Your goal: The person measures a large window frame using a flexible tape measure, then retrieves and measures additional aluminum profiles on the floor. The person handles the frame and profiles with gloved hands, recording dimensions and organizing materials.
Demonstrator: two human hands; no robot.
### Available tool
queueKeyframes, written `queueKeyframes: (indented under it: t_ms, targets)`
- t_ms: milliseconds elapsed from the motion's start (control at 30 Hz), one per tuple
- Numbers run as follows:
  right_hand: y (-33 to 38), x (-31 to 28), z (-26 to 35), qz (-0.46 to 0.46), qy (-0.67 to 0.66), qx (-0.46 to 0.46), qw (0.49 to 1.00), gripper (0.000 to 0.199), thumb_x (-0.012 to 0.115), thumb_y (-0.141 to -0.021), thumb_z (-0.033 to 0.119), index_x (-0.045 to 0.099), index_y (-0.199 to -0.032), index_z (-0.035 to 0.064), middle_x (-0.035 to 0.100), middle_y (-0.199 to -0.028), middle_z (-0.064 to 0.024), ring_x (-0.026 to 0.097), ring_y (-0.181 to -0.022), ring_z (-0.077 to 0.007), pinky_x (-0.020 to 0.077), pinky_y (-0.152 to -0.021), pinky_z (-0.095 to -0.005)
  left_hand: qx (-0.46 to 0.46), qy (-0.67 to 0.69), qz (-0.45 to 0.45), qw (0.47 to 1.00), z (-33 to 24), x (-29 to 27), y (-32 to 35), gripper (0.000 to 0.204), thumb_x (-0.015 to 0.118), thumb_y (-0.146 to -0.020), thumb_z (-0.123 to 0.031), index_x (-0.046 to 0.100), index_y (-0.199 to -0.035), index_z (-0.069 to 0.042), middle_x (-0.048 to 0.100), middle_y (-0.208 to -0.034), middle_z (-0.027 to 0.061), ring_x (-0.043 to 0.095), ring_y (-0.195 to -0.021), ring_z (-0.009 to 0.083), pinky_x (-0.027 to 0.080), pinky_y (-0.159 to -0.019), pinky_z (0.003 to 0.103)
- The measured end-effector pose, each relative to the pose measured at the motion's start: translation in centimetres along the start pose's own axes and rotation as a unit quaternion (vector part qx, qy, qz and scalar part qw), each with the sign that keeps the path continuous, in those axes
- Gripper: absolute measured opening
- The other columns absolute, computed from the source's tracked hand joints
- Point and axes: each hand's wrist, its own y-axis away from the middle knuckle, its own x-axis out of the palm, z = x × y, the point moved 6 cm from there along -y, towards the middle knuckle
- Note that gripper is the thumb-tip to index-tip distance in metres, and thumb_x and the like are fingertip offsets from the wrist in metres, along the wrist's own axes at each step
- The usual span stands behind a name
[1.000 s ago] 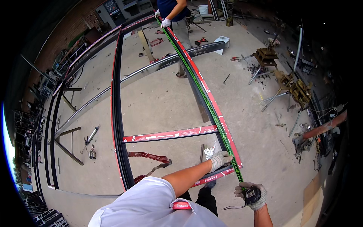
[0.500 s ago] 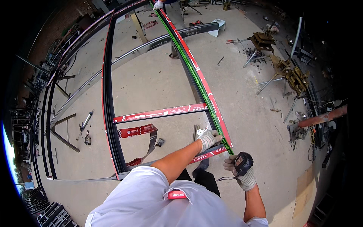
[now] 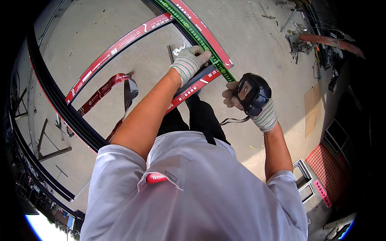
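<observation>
My left hand, in a striped work glove, has its fingers closed at the green tape blade, by the near corner of a dark metal frame. The blade lies lengthwise along the frame's side bar, which carries red printed film. Past the corner, the blade runs into a black tape measure. My gloved right hand grips that case from beneath, and a strap dangles from it. A film-covered crossbar and an end bar join the side bar.
A loose strip of red film curls inside the frame. Several dark bars run along the left. At the right are a reddish pipe, a flat brown sheet and small window frames on the concrete floor.
My view has tilted down and closer to the near corner; the frame's far end and the other person's hand have left the picture. Both my hands keep their holds.
</observation>
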Motion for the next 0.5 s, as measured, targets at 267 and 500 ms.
queueKeyframes:
  t_ms: [267, 500]
  targets:
    - [0.8, 0.4, -0.8, -0.069, 0.027, -0.011, 0.997, 0.043, 0.071, -0.088, 0.004, 0.057, -0.127, -0.003, 0.07, -0.11, -0.0165, 0.071, -0.097, -0.0249, 0.0581, -0.085, -0.0349, 0.001, 0.066, 0.05, 0.997, 1.2, 0.2, -1.0, 0.033, 0.07, -0.092, -0.033, 0.069, -0.088, 0.0, 0.069, -0.076, 0.0053, 0.061, -0.07, 0.0106, 0.051, -0.07, 0.026]
    - [1.1, 0.0, -2.2, -0.061, -0.039, -0.027, 0.997, 0.041, 0.069, -0.089, 0.004, 0.055, -0.127, -0.003, 0.067, -0.113, -0.0173, 0.068, -0.102, -0.0261, 0.0573, -0.089, -0.0373, -0.014, 0.084, 0.076, 0.993, 1.1, -0.2, -1.3, 0.026, 0.072, -0.092, -0.027, 0.069, -0.095, -0.002, 0.07, -0.084, 0.0056, 0.067, -0.078, 0.0119, 0.055, -0.075, 0.026]
